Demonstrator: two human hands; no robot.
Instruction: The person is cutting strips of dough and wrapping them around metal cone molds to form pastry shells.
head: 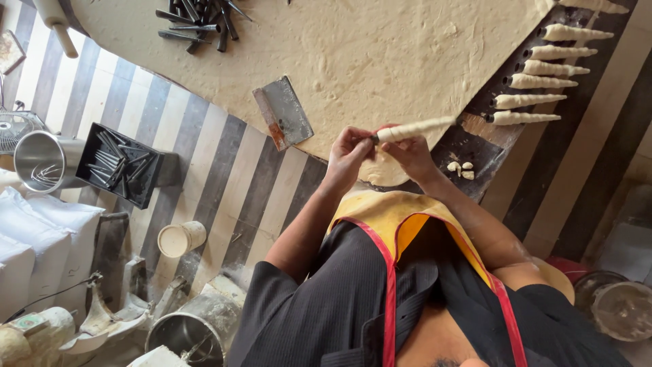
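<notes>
While bending over the desk (224, 183), left hand (350, 155): closing thumb and fingertips on the wide end of the dough-wrapped cone (414, 128), pinching it tight.
Right hand (412, 158): curling partly closed under the same cone, cradling it from the near side, fingers touching the dough.
Dough-wrapped cone: lying nearly level in both hands, pointing right, hovering over the near edge of the dough sheet (380, 54).
Dough sheet: spreading wide and pale across the far half of the desk, showing a rounded cut edge just below the hands.
Finished cones (536, 83): lying in a row far right on the dark tray (475, 146), tips pointing right, well apart from the hands.
Dough scraps (460, 168): sitting on the dark tray just right of the right hand.
Scraper (284, 112): resting on the sheet's edge, left of the left hand, near but not touching.
Bare metal cones (197, 24): piling up at the far left on the sheet.
Black box (119, 163): holding more metal cones, standing left on the striped cloth beside a steel pot (41, 160).
White cup (182, 238): standing near left, well apart from both hands.
</notes>
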